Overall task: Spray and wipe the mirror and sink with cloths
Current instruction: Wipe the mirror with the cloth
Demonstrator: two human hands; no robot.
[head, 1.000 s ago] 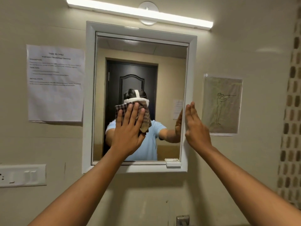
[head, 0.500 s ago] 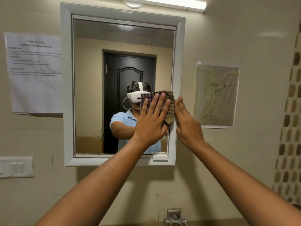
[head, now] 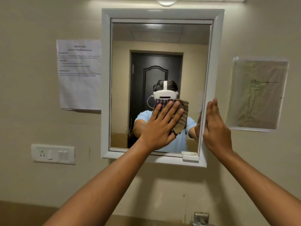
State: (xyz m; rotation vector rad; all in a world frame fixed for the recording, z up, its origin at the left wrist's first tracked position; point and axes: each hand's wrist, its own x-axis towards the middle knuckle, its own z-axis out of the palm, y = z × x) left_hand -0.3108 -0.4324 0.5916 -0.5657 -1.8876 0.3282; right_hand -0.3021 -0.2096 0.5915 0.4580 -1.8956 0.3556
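Note:
A white-framed mirror (head: 162, 38) hangs on the beige wall. My left hand (head: 160, 126) lies flat with straight fingers on a brown checked cloth (head: 181, 118), pressing it against the lower middle of the glass. My right hand (head: 215, 128) rests flat, fingers straight, against the mirror's right frame edge. The top of a metal tap (head: 201, 218) shows at the bottom edge; the sink itself is out of view. No spray bottle is visible.
A printed paper sheet (head: 79, 74) is taped left of the mirror, and a drawing in a plastic sleeve (head: 257, 93) hangs to its right. A white switch and socket plate (head: 53, 154) sits low on the left. A small white latch (head: 189, 155) sits on the lower frame.
My left hand with the cloth slid left from the mirror's right side back toward the middle of the glass. My right hand stayed on the right frame. The view shifted.

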